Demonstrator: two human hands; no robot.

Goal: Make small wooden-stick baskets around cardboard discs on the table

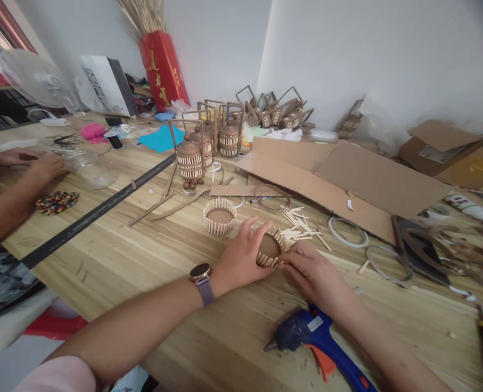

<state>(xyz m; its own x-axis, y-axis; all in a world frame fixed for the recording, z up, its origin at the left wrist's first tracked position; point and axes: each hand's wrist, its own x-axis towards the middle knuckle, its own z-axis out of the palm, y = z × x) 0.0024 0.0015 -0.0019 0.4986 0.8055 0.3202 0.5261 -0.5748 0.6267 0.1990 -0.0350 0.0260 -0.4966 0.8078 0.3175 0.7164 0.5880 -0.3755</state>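
Note:
My left hand (245, 253) curls round the left side of a small round basket (269, 247) made of a brown cardboard disc ringed with upright pale sticks. My right hand (313, 272) pinches the basket's near right rim, fingers pressed together on a stick. The basket rests on the wooden table (152, 256). A second, similar stick-ringed basket (220, 216) stands free just to the left. A heap of loose pale sticks (298, 226) lies just behind my right hand. A watch sits on my left wrist.
A blue and orange glue gun (319, 340) lies near the table's front edge under my right forearm. Flat cardboard sheets (347, 174), rings (346, 231) and finished lantern-like baskets (192, 155) fill the back. Another person's arms (17, 185) and a glass jar (88, 166) are at far left.

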